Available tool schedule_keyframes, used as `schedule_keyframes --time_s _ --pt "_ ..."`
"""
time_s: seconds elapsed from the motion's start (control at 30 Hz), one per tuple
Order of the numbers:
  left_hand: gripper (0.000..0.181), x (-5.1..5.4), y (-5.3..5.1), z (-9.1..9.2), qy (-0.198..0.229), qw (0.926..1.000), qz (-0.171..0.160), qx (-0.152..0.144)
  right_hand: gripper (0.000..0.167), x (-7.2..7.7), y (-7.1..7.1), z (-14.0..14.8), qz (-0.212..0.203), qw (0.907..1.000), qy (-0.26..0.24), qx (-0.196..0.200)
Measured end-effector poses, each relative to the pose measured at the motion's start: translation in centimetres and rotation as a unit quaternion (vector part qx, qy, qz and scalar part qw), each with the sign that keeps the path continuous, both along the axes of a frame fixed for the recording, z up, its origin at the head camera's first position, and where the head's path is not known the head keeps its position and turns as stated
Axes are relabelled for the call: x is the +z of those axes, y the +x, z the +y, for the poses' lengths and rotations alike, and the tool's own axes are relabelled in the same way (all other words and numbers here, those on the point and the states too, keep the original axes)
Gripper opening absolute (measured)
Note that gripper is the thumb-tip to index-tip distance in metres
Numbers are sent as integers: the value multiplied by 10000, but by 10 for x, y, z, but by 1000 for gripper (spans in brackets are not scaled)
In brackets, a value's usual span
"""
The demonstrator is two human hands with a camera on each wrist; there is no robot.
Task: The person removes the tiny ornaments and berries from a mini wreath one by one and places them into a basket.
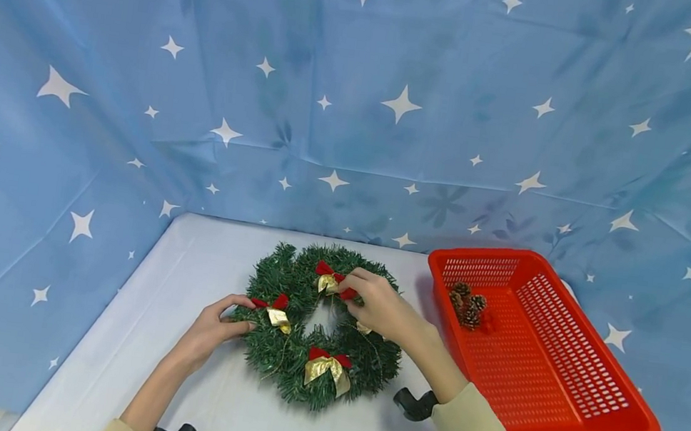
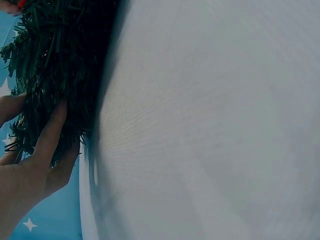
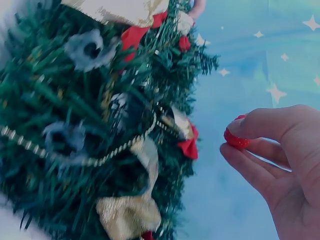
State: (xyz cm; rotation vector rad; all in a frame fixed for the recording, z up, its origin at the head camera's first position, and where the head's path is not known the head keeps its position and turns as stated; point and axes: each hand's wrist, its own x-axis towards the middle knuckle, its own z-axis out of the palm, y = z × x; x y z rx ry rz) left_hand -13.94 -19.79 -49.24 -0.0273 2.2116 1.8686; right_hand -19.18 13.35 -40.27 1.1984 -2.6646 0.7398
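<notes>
A green tinsel Christmas wreath (image 1: pixel 281 373) lies on the white table, trimmed with red-and-gold bows (image 1: pixel 326 370) and a gold bead string (image 3: pixel 100 161). At its left side my left hand (image 1: pixel 208 332) grips the outer edge, the fingers (image 2: pixel 50 132) pressed into the tinsel beside a bow. My right hand (image 1: pixel 382 310) is over the upper right of the ring, close to the top bow. Thumb and fingertips there pinch a small red glittery ball (image 3: pixel 235 139), which stands apart from the tinsel in the right wrist view.
A red plastic basket (image 1: pixel 563 393) stands to the right, with several pine cones (image 1: pixel 467 306) and something small and red in its far left corner. Blue star-printed cloth (image 1: pixel 329 134) hangs behind the white table (image 1: pixel 204 256). Black wrist mounts (image 1: pixel 416 404) sit at both wrists.
</notes>
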Motion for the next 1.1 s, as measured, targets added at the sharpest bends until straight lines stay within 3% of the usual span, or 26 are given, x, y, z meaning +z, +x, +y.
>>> schedule_keyframes --time_s 0.17,0.47,0.73,1.1 --pt "38 -1 0 0 -3 10000 -40 41 21 -2 0 16 109 9997 32 -193" --pt "39 -3 0 0 3 10000 -33 22 22 2 -2 49 626 9977 -211 -162" --pt "40 -2 0 -1 12 10000 -39 5 24 7 0 76 420 9971 -212 -602" --pt "40 -1 0 -1 37 10000 -15 -8 24 16 -2 104 461 9941 -183 -967"
